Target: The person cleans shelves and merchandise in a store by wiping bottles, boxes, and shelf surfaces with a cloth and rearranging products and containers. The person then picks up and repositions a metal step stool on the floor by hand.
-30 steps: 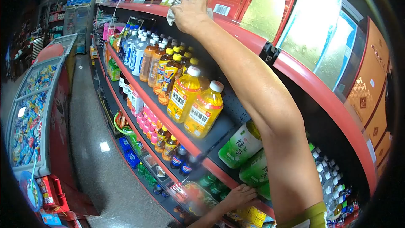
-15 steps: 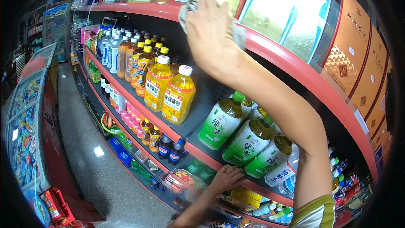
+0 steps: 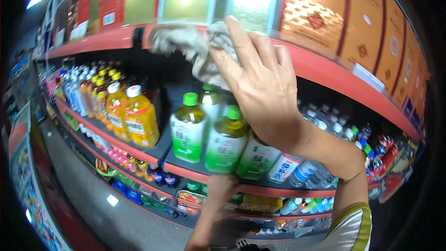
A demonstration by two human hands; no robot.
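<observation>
My right hand [image 3: 260, 74] presses a crumpled grey cloth [image 3: 186, 46] against the red front edge [image 3: 320, 67] of the upper shelf. Part of the cloth hangs loose to the left of the fingers. Lower down, my left hand [image 3: 223, 187] is at the red edge of the shelf below, just under the green tea bottles [image 3: 186, 135]; its fingers are blurred. Left of those bottles stand large yellow juice bottles [image 3: 141, 121].
Orange gift boxes [image 3: 313, 11] and red boxes [image 3: 111, 0] line the upper shelf. Clear bottles [image 3: 320, 176] lie right of the green tea. At the far left is a glass-topped freezer [image 3: 35, 195]. Small drinks fill the lower shelves.
The view has swung right along the shelves. My right hand has slid the cloth rightward along the upper edge. My left hand has also shifted along the lower edge.
</observation>
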